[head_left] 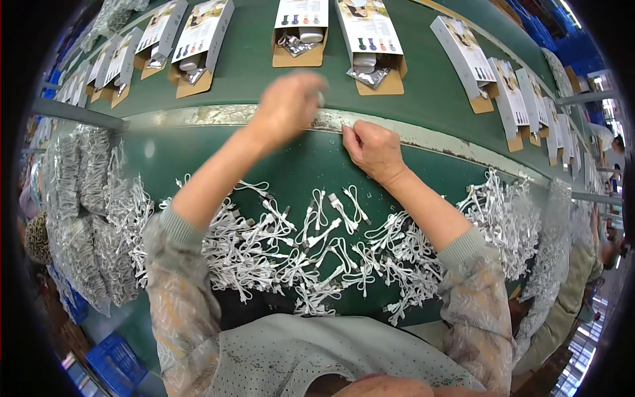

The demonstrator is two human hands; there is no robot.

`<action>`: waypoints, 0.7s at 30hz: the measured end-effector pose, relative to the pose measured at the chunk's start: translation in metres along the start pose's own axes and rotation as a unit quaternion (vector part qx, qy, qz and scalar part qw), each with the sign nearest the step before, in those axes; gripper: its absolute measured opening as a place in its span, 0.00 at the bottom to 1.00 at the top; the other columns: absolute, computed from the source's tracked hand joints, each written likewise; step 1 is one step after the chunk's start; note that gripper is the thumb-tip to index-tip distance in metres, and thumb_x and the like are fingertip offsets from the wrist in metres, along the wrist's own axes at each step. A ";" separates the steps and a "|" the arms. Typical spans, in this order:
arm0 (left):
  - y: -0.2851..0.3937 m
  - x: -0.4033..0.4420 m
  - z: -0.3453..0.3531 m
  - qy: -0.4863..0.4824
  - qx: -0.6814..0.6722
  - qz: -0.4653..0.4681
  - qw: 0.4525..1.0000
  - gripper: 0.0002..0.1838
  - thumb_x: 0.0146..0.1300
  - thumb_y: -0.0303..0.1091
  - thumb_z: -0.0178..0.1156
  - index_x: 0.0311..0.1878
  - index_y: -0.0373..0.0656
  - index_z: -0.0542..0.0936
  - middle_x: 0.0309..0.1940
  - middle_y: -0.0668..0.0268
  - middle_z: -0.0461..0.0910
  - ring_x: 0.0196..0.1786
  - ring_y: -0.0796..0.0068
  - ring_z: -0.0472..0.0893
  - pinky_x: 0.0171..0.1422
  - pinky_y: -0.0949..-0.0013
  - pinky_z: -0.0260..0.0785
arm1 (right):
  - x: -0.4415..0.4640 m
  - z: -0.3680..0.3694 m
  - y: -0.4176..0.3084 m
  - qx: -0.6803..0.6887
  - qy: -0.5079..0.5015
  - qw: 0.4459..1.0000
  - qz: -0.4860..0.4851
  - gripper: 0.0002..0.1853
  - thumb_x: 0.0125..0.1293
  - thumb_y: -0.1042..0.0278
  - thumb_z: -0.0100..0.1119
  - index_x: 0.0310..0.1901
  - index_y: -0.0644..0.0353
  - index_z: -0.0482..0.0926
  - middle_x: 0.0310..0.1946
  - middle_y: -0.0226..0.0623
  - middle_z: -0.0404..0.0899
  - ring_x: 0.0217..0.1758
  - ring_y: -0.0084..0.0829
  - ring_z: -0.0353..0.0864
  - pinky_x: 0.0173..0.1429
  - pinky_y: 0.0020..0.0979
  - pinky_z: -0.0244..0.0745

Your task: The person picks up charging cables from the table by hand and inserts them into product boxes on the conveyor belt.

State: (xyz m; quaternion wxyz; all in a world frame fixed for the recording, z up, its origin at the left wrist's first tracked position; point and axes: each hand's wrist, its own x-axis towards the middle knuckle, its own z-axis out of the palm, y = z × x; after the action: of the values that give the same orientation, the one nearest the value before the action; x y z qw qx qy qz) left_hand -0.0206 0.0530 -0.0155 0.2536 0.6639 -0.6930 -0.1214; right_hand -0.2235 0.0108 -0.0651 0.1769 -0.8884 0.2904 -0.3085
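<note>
My left hand [288, 109] is raised over the metal rail [218, 114], just below an open white box [300, 26]. It is smeared by motion; a small whitish bit shows at its fingers, too blurred to name. My right hand [376, 151] rests by the rail's near edge with its fingers curled in, and what they hold, if anything, is hidden. Below both hands, many white bundled cables [248, 255] lie in a loose heap on the green table [297, 159]. Another open box [370, 33] stands above my right hand, with a white item and a silvery packet at its mouth.
More open boxes [202, 33] line the green belt [248, 66] at the left and right. Plastic-wrapped cable bundles [79, 172] are stacked at the left, beside a blue crate [116, 364]. Another cable pile [503, 218] is at the right. A person [614, 155] stands at the far right.
</note>
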 end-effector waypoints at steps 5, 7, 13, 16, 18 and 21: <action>0.070 -0.069 0.022 -0.192 -0.065 0.159 0.966 0.14 0.54 0.27 0.61 0.46 0.42 0.79 0.41 0.58 0.80 0.47 0.57 0.79 0.51 0.59 0.72 | -0.002 0.002 0.000 0.000 0.000 1.000 0.016 0.15 0.59 0.65 0.61 0.19 0.57 0.70 0.16 0.39 0.74 0.19 0.41 0.76 0.24 0.38 0.71; 0.070 -0.076 0.026 -0.208 -0.011 0.157 0.965 0.11 0.56 0.29 0.61 0.43 0.41 0.79 0.39 0.58 0.79 0.46 0.57 0.79 0.48 0.58 0.73 | -0.002 0.001 -0.001 -0.004 -0.001 1.000 0.019 0.15 0.59 0.64 0.61 0.19 0.57 0.70 0.16 0.40 0.74 0.20 0.42 0.77 0.25 0.39 0.71; 0.049 -0.100 -0.001 -0.098 -0.020 0.011 0.995 0.06 0.59 0.31 0.60 0.35 0.38 0.79 0.27 0.58 0.80 0.30 0.57 0.81 0.37 0.60 0.73 | -0.003 -0.006 -0.004 0.025 -0.005 0.998 0.051 0.14 0.60 0.62 0.61 0.22 0.60 0.73 0.16 0.43 0.73 0.21 0.47 0.77 0.26 0.41 0.72; 0.036 -0.105 -0.038 -0.052 -0.077 -0.169 0.981 0.07 0.60 0.31 0.60 0.34 0.36 0.79 0.23 0.60 0.80 0.25 0.68 0.79 0.33 0.66 0.72 | -0.014 -0.036 -0.028 0.111 -0.096 0.977 0.153 0.14 0.60 0.60 0.61 0.25 0.61 0.74 0.18 0.46 0.74 0.25 0.48 0.79 0.30 0.41 0.74; 0.010 -0.105 -0.054 0.023 -0.115 -0.241 0.963 0.09 0.62 0.32 0.59 0.34 0.34 0.80 0.21 0.62 0.80 0.23 0.77 0.77 0.31 0.71 0.69 | -0.025 -0.074 -0.065 0.118 -0.234 0.958 0.118 0.12 0.59 0.61 0.64 0.30 0.62 0.77 0.25 0.44 0.77 0.29 0.40 0.80 0.34 0.39 0.73; -0.021 -0.088 -0.074 0.102 -0.067 -0.295 0.948 0.11 0.56 0.37 0.62 0.32 0.37 0.82 0.24 0.55 0.82 0.30 0.59 0.83 0.39 0.62 0.74 | -0.075 -0.083 -0.087 0.065 -0.309 0.947 0.061 0.12 0.57 0.61 0.65 0.32 0.61 0.77 0.32 0.41 0.78 0.33 0.40 0.81 0.38 0.39 0.75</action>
State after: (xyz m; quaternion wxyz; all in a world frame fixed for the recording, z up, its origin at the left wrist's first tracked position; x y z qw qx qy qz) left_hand 0.0344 0.1497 0.0191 0.3196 0.8287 -0.4273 -0.1687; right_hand -0.2902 0.1131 0.0060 0.3341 -0.9073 0.2542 -0.0259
